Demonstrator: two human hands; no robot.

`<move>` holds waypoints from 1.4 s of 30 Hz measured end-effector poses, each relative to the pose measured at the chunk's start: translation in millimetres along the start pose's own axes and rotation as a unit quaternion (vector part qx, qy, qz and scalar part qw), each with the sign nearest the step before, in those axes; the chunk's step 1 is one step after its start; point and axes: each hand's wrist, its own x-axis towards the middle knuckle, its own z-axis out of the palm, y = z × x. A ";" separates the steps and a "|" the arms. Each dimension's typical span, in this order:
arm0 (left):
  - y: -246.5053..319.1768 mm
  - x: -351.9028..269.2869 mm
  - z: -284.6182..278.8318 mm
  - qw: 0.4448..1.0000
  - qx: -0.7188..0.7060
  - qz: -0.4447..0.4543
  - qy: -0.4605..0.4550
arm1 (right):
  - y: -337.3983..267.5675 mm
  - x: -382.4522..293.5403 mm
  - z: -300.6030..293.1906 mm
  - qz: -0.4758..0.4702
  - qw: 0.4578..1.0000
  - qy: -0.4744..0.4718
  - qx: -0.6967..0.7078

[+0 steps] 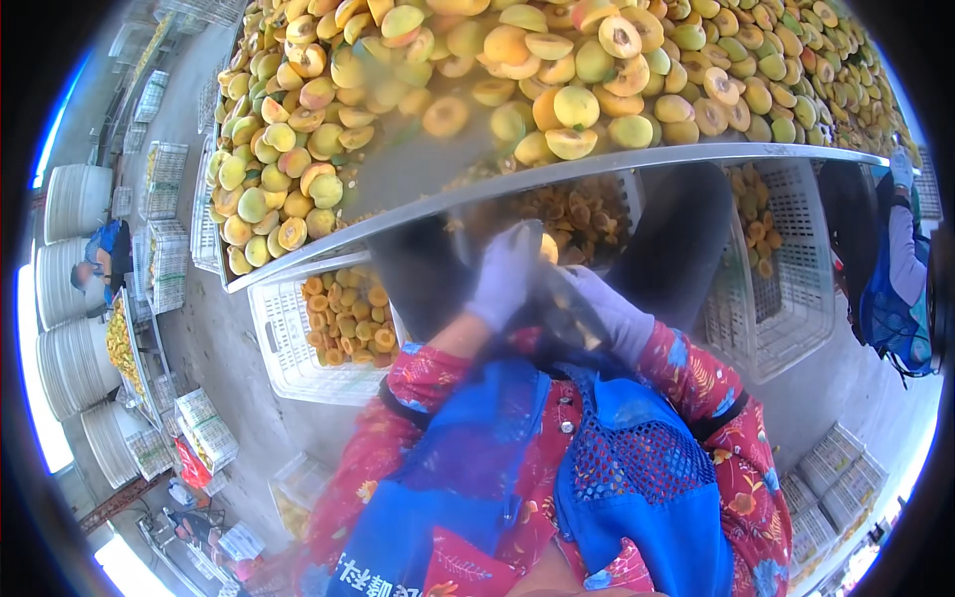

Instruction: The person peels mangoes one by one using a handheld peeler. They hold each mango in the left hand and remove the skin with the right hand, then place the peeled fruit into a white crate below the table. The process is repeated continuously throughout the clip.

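Observation:
My left hand [507, 274], in a pale lavender glove, is raised over my lap with its fingers curled. A small piece of yellow stone fruit [549, 248] shows at its fingertips. Close beside it is my right hand [610, 310], also gloved, with its fingertips near the fruit; what it grips is blurred. Between the hands lies a dark, smeared shape that I cannot identify. Beyond them, a metal-edged table [433, 195] is heaped with yellow-green stone fruit [574, 108], many halved. Below its edge, cut fruit pieces [586, 216] fill a container between my knees.
A white plastic crate [287, 366] of fruit halves stands by my left leg, another crate [802, 298] by my right. A co-worker's gloved hand [901, 168] is at the table's far right. Crate stacks [168, 261], tubs [71, 283] and another person [104, 257] are to the left.

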 end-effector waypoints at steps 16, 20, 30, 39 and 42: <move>-57.0 -38.3 -0.5 0.637 -0.658 -0.400 -0.011 | 3.1 -12.7 35.6 -0.268 0.735 0.237 -0.576; -58.6 -62.2 -102.7 0.994 0.034 -0.102 -0.005 | 4.3 1.9 -5.4 -0.360 0.541 0.284 -0.705; -34.0 36.2 -173.7 0.953 0.155 -0.248 0.074 | -37.5 -1.8 -28.5 -0.091 0.994 -0.013 0.061; 26.5 45.8 -78.0 0.970 -0.190 -0.080 -0.129 | -23.1 -7.4 -14.4 -0.103 0.990 0.084 -0.055; 29.6 23.3 -60.8 0.925 -0.257 -0.266 -0.090 | 15.6 13.9 -13.8 -0.221 0.883 0.174 -0.377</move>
